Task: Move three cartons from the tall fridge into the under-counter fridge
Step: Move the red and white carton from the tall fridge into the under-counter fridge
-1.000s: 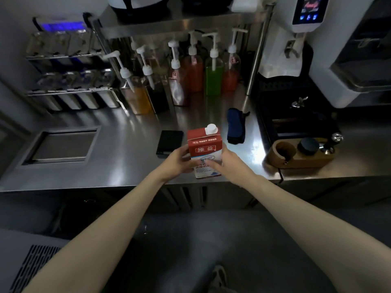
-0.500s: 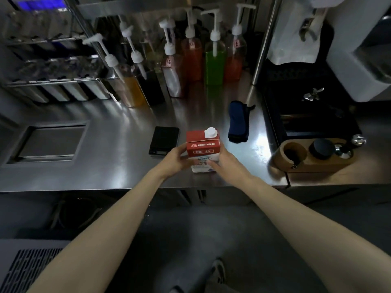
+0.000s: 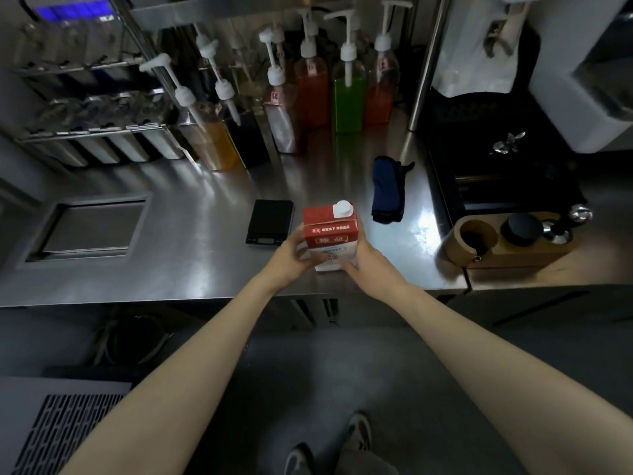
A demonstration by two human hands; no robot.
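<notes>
Carton now sits lower vs 1 s ago: its base looks down on the steel counter near the front edge, centre of frame, where it was held up a bit higher before. Cam also tilted down/closer, so pump bottles slid toward top of frame. Left hand and right hand both stay on it, fingers curled round the lower sides, L from left, R from right; grip not released yet.

Meaning for task, as a guess: carton is staged on the counter, prob. so a hand gets freed to open the under-counter fridge door. Neither fridge clearly identifiable in view, so can't tell how many cartons are already moved. This one is not stowed yet.

Counts:
- cartons: 1, red/white w/ white screw cap, upright
- hands: 2, both gripping carton
- pump bottles: approx 7 along back, upper centre; green bottle clearest, others overlap so count not firm
- black scale: 1, just left of carton, apart
- dark blue cloth: 1, right-behind carton
- wooden tamper stand: 1, right side
- recessed hatch: 1, left of frame
- shoes: 2, bottom centre
</notes>
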